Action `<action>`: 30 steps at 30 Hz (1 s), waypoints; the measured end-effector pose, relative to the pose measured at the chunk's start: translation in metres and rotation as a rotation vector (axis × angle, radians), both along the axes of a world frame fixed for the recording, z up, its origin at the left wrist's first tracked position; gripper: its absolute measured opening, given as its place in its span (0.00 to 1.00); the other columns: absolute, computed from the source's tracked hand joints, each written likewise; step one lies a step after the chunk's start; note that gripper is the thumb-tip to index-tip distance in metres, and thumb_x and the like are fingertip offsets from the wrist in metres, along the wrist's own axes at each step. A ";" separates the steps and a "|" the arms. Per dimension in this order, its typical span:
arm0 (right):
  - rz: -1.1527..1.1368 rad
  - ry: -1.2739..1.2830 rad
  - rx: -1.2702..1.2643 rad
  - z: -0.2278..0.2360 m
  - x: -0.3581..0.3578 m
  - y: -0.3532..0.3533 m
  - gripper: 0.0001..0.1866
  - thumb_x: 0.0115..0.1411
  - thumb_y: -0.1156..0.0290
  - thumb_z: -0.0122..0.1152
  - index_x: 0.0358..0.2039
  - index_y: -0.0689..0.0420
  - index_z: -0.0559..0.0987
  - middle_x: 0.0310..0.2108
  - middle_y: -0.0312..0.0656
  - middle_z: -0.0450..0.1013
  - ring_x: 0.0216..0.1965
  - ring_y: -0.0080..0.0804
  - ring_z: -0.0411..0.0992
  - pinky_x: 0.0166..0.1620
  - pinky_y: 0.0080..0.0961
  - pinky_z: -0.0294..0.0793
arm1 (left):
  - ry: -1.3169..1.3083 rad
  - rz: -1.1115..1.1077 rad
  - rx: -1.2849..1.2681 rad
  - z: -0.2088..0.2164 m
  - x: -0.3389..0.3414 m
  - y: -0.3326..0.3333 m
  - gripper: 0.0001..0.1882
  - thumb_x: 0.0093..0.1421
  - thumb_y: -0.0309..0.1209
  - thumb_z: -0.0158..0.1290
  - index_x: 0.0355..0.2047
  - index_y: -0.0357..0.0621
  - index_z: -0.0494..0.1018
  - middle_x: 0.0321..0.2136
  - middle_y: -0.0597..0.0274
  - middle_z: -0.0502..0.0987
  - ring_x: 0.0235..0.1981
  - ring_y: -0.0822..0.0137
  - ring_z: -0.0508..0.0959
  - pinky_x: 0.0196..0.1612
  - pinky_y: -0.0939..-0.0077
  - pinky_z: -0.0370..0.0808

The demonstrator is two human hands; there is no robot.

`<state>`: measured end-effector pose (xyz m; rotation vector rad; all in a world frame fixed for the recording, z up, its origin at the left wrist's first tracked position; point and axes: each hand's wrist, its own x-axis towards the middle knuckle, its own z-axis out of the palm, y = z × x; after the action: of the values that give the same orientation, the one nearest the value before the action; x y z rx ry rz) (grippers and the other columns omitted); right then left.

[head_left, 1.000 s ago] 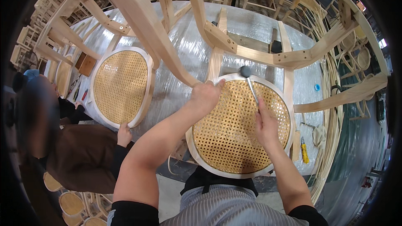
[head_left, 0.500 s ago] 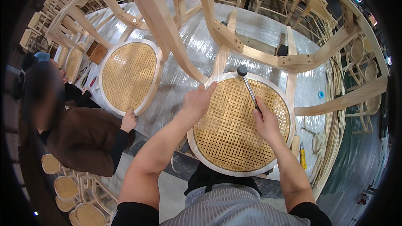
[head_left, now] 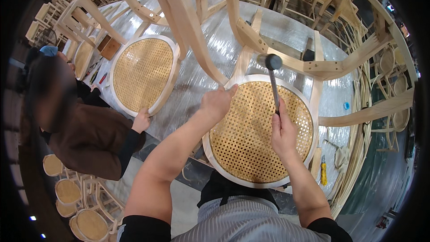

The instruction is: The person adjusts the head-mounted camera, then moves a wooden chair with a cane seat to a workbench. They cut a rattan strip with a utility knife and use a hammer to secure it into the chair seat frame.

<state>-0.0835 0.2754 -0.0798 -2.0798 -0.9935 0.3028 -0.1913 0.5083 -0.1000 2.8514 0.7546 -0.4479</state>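
Note:
An upturned wooden chair lies before me with its round cane seat facing up and its pale legs rising toward me. My left hand presses on the seat's upper left rim. In my right hand is a hammer, its black head raised over the seat's far rim.
A second cane-seated chair lies upturned on the plastic-covered table; a person in a brown top at the left holds its rim. More chair frames stand behind, cane strips hang at the right, seats stack at lower left.
The hammer head has lifted slightly off the far rim. My view has shifted, so both seats appear further right. The person at the left keeps a hand on the other seat.

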 end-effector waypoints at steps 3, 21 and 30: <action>0.012 0.037 -0.226 -0.012 0.005 0.001 0.28 0.75 0.68 0.48 0.74 0.49 0.62 0.26 0.55 0.76 0.27 0.50 0.77 0.36 0.44 0.75 | 0.002 0.001 -0.007 0.003 0.006 0.000 0.40 0.67 0.23 0.46 0.77 0.72 0.53 0.49 0.47 0.79 0.39 0.48 0.86 0.41 0.56 0.83; 0.268 0.190 -0.025 -0.110 0.078 -0.003 0.27 0.76 0.68 0.44 0.72 0.65 0.64 0.68 0.57 0.67 0.68 0.47 0.66 0.70 0.38 0.63 | -0.364 0.375 -0.084 -0.034 -0.076 -0.047 0.32 0.68 0.34 0.48 0.73 0.67 0.62 0.46 0.46 0.82 0.39 0.50 0.86 0.36 0.58 0.83; 0.488 0.191 -0.121 -0.094 0.034 0.050 0.27 0.76 0.65 0.44 0.72 0.61 0.63 0.54 0.50 0.69 0.54 0.41 0.68 0.56 0.35 0.66 | -0.546 0.583 -0.203 -0.048 -0.046 -0.064 0.19 0.72 0.45 0.43 0.57 0.59 0.77 0.40 0.50 0.84 0.41 0.51 0.85 0.38 0.50 0.80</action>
<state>-0.0497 0.3250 -0.1739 -1.8448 -1.3815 0.8116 -0.2373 0.4443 -0.1479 2.2402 1.2498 0.3040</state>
